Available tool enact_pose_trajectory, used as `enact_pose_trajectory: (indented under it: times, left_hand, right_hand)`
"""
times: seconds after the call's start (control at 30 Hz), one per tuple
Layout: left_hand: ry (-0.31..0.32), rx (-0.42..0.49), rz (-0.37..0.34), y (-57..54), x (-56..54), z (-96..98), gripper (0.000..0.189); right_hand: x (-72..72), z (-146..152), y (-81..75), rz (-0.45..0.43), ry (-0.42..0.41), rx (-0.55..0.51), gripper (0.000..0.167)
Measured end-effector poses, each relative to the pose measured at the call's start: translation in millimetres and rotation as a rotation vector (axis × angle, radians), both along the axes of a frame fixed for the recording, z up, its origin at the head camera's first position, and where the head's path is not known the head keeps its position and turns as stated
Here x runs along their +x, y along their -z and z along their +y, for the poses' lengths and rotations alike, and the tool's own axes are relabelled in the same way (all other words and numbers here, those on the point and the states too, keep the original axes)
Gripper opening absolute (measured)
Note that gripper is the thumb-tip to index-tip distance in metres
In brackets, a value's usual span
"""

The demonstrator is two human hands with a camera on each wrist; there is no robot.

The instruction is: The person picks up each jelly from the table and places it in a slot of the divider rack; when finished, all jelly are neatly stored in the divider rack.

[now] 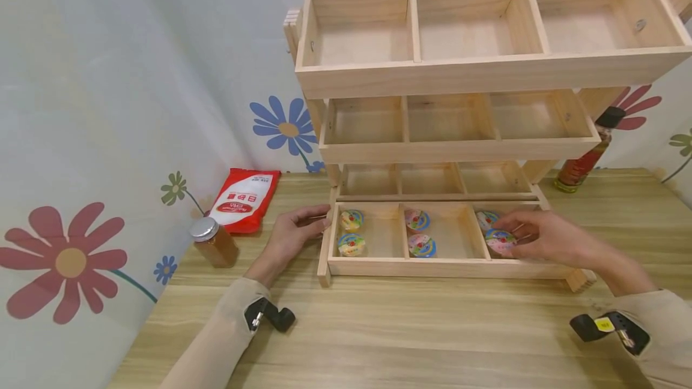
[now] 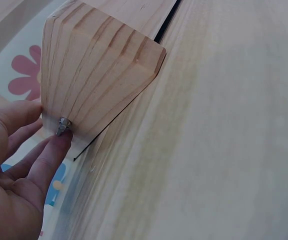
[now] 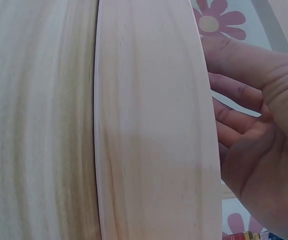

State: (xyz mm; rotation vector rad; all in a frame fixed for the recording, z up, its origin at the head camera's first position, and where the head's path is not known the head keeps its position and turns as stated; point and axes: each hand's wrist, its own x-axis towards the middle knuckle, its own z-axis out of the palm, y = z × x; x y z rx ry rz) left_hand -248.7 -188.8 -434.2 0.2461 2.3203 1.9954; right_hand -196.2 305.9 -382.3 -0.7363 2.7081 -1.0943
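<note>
In the head view, my right hand [image 1: 557, 242] reaches into the right compartment of the lowest tray [image 1: 421, 268], thumb and fingers about a jelly cup [image 1: 500, 241] with a printed lid. Behind it sits another jelly cup [image 1: 486, 219], partly covered by my fingers. The right wrist view has the tray's front board [image 3: 154, 125] hiding those fingertips. My left hand [image 1: 289, 236] touches the left end of the wooden rack, fingers fairly straight. In the left wrist view, a fingertip meets a small metal fastener [image 2: 63, 126] on the wooden end piece [image 2: 99, 60].
Two yellowish jelly cups [image 1: 352, 245] lie in the left compartment, two pinkish ones [image 1: 421, 245] in the middle. Higher trays [image 1: 486, 74] overhang the lowest one. A lidded jar [image 1: 215, 244] and a red-white bag [image 1: 245, 200] stand left; a dark-capped bottle [image 1: 586, 152] stands behind right.
</note>
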Motion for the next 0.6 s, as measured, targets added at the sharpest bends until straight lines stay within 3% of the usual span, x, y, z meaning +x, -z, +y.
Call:
enact_pose_trajectory:
  times: [0.6]
  left_hand:
    - [0.003,0.014,-0.006,0.5,-0.3,0.4,0.040]
  right_hand:
    - [-1.8,-1.0,2.1,-0.029,0.020,0.037,0.043]
